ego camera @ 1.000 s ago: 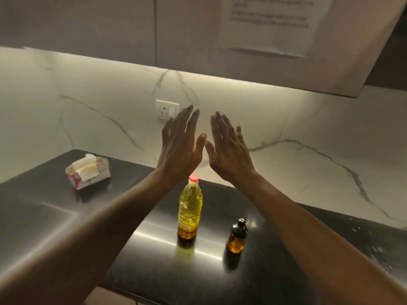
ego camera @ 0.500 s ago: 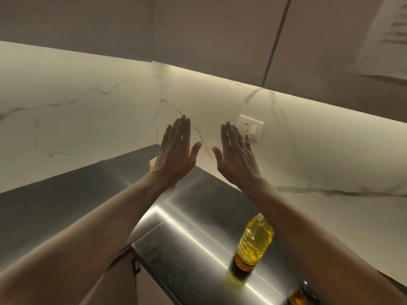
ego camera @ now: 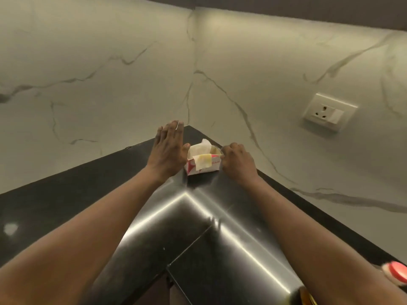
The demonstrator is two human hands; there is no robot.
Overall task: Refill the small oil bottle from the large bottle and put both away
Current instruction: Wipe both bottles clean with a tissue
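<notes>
Holding the tissue box [ego camera: 203, 166] with the right grip [ego camera: 237, 162], fingers curled round its right end. Resting the left grip [ego camera: 168, 150] flat and spread just beside its left end, with nothing in it.

Could well knock over the large bottle [ego camera: 397, 271], which stands on the desk [ego camera: 66, 194] far nearer the body than the tissue box. Only its red cap shows past the right forearm, so drawing that elbow back blind would do it, spilling oil if the cap is loose. Could also skew the tissue box by pulling at one end only.

Cannot find the small bottle anywhere in view. Cannot name the yellowish sliver at the bottom edge, well short of the tissue box: too cropped. Cannot tell whether the left thumb touches the tissue box. Probably no pouring begun yet.
</notes>
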